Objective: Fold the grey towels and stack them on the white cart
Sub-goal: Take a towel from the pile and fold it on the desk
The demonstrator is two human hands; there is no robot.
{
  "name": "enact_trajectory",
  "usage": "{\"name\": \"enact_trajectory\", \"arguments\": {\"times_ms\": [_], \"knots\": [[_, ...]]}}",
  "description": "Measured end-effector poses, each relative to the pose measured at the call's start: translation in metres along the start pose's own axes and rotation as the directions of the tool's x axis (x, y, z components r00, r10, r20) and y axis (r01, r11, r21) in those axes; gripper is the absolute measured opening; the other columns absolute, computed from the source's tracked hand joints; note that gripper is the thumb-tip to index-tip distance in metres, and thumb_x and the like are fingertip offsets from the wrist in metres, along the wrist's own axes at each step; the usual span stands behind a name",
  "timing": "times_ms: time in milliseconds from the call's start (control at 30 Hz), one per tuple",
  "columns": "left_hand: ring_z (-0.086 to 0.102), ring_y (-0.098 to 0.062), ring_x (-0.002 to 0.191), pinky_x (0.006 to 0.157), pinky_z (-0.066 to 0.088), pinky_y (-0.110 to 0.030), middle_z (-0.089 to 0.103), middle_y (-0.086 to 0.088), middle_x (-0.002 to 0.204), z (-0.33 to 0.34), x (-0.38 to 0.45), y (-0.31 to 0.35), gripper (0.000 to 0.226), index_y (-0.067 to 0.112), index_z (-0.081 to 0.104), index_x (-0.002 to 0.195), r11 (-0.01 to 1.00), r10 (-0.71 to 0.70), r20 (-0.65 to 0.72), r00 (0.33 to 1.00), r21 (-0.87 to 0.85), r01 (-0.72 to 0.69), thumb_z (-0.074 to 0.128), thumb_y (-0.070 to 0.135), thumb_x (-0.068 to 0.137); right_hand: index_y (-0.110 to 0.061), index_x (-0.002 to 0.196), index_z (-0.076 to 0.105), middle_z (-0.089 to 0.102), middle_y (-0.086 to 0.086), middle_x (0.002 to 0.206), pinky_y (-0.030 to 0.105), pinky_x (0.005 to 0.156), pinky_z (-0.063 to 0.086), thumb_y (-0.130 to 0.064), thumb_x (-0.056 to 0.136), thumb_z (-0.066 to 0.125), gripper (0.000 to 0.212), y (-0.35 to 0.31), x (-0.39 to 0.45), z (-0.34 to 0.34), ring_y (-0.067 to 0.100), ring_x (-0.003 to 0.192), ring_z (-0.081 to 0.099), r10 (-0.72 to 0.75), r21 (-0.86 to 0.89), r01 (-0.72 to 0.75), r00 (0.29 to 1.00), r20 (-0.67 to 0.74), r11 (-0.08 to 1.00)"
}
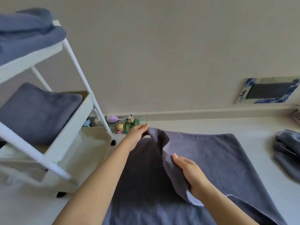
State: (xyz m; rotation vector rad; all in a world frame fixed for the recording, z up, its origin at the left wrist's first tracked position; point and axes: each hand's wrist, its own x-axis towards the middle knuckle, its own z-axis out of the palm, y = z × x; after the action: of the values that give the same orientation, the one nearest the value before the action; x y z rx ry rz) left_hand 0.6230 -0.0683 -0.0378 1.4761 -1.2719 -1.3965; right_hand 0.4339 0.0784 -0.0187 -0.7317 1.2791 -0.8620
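Grey towel (pixel 219 159) is lying spread flat on the white tabletop (pixel 203 125), filling the 6 o'clock half of the view, with its left edge being lifted and folded over toward the middle. White cart (pixel 68 101) is standing at 9 o'clock, just beside the towel's left side: top shelf is carrying a loose pile of towels (pixel 27 36), middle shelf is carrying one folded towel (pixel 37 111). Another crumpled towel (pixel 287 153) is lying at 3 o'clock on the tabletop, apart from the spread one.

Left hand (pixel 138 133) is pinching the towel's far left corner, fingers curled around the cloth and holding it raised off the tabletop. Right hand (pixel 191 174) is gripping the same lifted edge nearer the body, thumb on top, fingers tucked under the fold.

Blue-patterned frame (pixel 267 92) is leaning against the wall at 2 o'clock. Small panda figurine (pixel 130 119) is sitting at the wall behind the left hand.
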Motion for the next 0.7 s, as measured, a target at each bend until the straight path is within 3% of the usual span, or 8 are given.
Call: {"name": "enact_trajectory", "arguments": {"times_ms": [100,200,300,367,433,500,567,700], "knots": [[0.060,-0.017,0.095,0.100,0.041,-0.034,0.066,0.000,0.089,-0.009,-0.005,0.011,0.020,0.016,0.065,0.085,0.990,0.092,-0.046,0.995,-0.099,-0.096,0.054,0.029,0.095,-0.008,0.079,0.055,0.049,0.013,0.074,0.027,0.057,0.035,-0.034,0.093,0.054,0.030,0.001,-0.004,0.018,0.020,0.065,0.046,-0.055,0.044,0.054,0.998,0.026,0.998],[0.058,-0.013,0.103,0.099,0.043,-0.035,0.062,0.004,0.104,-0.019,-0.016,0.011,0.021,0.019,0.063,0.102,0.978,0.095,-0.188,0.978,-0.163,-0.126,0.049,0.034,0.097,-0.008,0.079,0.056,0.050,0.011,0.070,0.027,0.055,0.035,-0.034,0.094,0.053,0.030,0.007,0.000,0.036,0.017,0.060,0.046,-0.083,0.050,0.079,0.993,0.081,0.996],[0.059,-0.021,0.106,0.087,0.052,-0.043,0.060,-0.004,0.117,-0.024,-0.043,-0.034,0.039,0.017,0.055,0.121,0.939,-0.258,-0.198,0.946,-0.282,0.197,0.043,0.045,0.097,-0.014,0.068,0.050,0.041,0.005,0.063,0.025,0.056,0.029,-0.034,0.095,0.051,0.034,0.036,0.018,0.055,0.012,0.060,0.038,-0.093,-0.246,0.116,0.990,0.106,0.962],[0.063,-0.030,0.096,0.080,0.054,-0.046,0.067,-0.013,0.105,-0.022,-0.071,-0.076,0.056,0.012,0.061,0.113,0.801,-0.534,-0.043,0.844,-0.345,0.490,0.040,0.059,0.092,-0.018,0.059,0.040,0.034,-0.002,0.057,0.021,0.051,0.026,-0.030,0.097,0.049,0.040,0.062,0.032,0.062,0.009,0.057,0.033,-0.054,-0.417,0.092,0.993,0.102,0.904],[0.064,-0.032,0.096,0.084,0.052,-0.046,0.070,-0.014,0.099,-0.019,-0.096,-0.116,0.073,0.010,0.063,0.111,0.689,-0.632,0.132,0.763,-0.356,0.632,0.030,0.070,0.089,-0.018,0.062,0.047,0.042,-0.003,0.059,0.018,0.051,0.031,-0.026,0.098,0.048,0.037,0.085,0.040,0.063,0.010,0.059,0.038,0.022,-0.434,0.026,0.994,0.104,0.901],[0.062,-0.032,0.106,0.091,0.050,-0.046,0.069,-0.014,0.110,-0.017,-0.119,-0.143,0.076,0.014,0.063,0.115,0.616,-0.649,0.241,0.722,-0.391,0.684,0.026,0.074,0.086,-0.016,0.080,0.065,0.060,0.000,0.073,0.019,0.062,0.043,-0.025,0.099,0.045,0.029,0.098,0.041,0.061,0.012,0.068,0.053,0.138,-0.363,-0.082,0.982,0.132,0.928],[0.061,-0.030,0.111,0.098,0.046,-0.046,0.068,-0.013,0.114,-0.016,-0.131,-0.155,0.067,0.016,0.064,0.116,0.599,-0.633,0.236,0.738,-0.455,0.659,0.033,0.069,0.089,-0.012,0.095,0.070,0.068,0.003,0.083,0.028,0.071,0.047,-0.027,0.100,0.042,0.032,0.105,0.040,0.056,0.015,0.073,0.060,0.218,-0.286,-0.168,0.964,0.151,0.943],[0.062,-0.029,0.105,0.100,0.044,-0.039,0.070,-0.013,0.105,-0.011,-0.145,-0.166,0.038,0.007,0.066,0.115,0.718,-0.645,-0.009,0.764,-0.349,0.602,0.061,0.034,0.090,-0.013,0.090,0.070,0.065,0.004,0.081,0.023,0.060,0.044,-0.025,0.100,0.041,0.033,0.116,0.034,0.035,0.014,0.062,0.057,0.186,-0.337,-0.157,0.981,0.056,0.928]]}}
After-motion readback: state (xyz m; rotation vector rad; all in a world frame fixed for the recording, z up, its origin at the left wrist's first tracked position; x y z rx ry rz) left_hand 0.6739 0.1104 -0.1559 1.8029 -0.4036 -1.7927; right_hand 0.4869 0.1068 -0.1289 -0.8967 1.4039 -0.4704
